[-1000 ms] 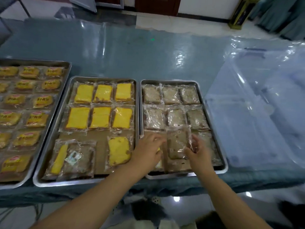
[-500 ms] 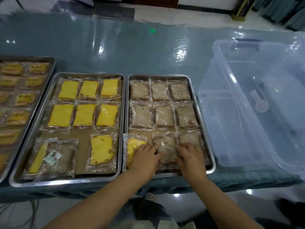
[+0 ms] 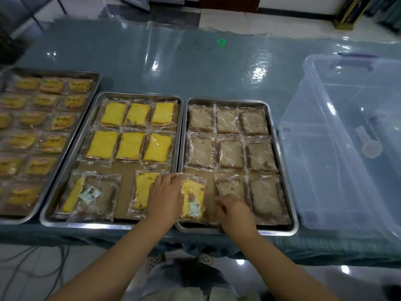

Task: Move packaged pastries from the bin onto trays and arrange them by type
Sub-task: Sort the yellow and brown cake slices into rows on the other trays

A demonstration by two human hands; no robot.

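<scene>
Sorts wrapped pastries at a desk [image 3: 195, 68] covered in glossy plastic. Lays the left hand [image 3: 167, 196] flat, fingers straight and released, across the touching rims of the middle tray [image 3: 97, 223] and right tray [image 3: 271, 232], thumb side against a yellow pastry [image 3: 193, 198] lying in the right tray's near left corner. Curls the right hand [image 3: 235, 210] at the near edge of a brown pastry [image 3: 231, 187] in the same row; cannot tell whether pinching the wrap or only touching it. Leaves eight brown pastries in the right tray, seven yellow ones and a mixed packet [image 3: 91, 194] in the middle tray, and labelled yellow packets in the blurred left tray [image 3: 65, 71]. Has the clear bin [image 3: 325, 192] just right of the trays.
</scene>
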